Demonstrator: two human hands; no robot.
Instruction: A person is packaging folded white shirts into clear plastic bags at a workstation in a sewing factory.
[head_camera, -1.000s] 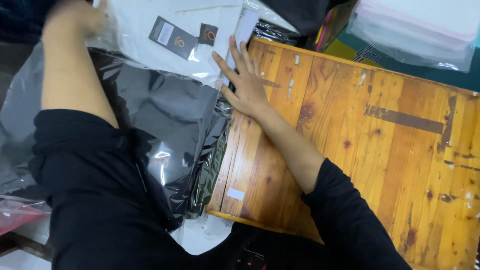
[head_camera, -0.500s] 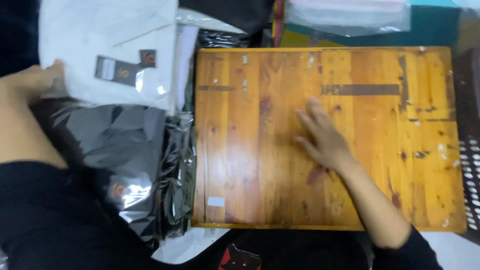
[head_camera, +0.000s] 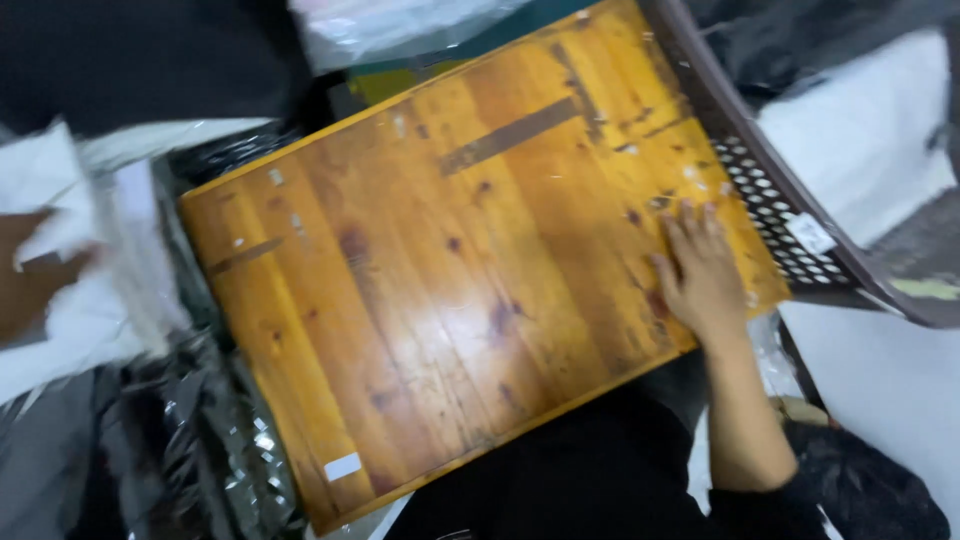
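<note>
A wide wooden bench (head_camera: 430, 300) fills most of the view, its varnished orange-brown top worn, stained and flecked with scraps of old tape. It looks stiff and heavy, something that would shift only by a firm grip on its edges. Along its right side stands a dark brown plastic basket (head_camera: 790, 235) with a perforated wall, touching or just beside the bench corner. To the left lies a heap of crinkled clear and dark plastic bags (head_camera: 190, 440), shiny, thin and light; they would slide easily and are best pinched at an open edge. Above them, white folded fabric or packaging (head_camera: 90, 300) is blurred; it appears soft and limp, and would want support from beneath or a grasp at a folded edge. The right hand (head_camera: 700, 275) rests flat and open on the bench near its right edge, fingers spread toward the basket, gripping nothing. The left hand (head_camera: 35, 275) sits at the left border against the white material, touching it, but blur hides whether its fingers close on it.
</note>
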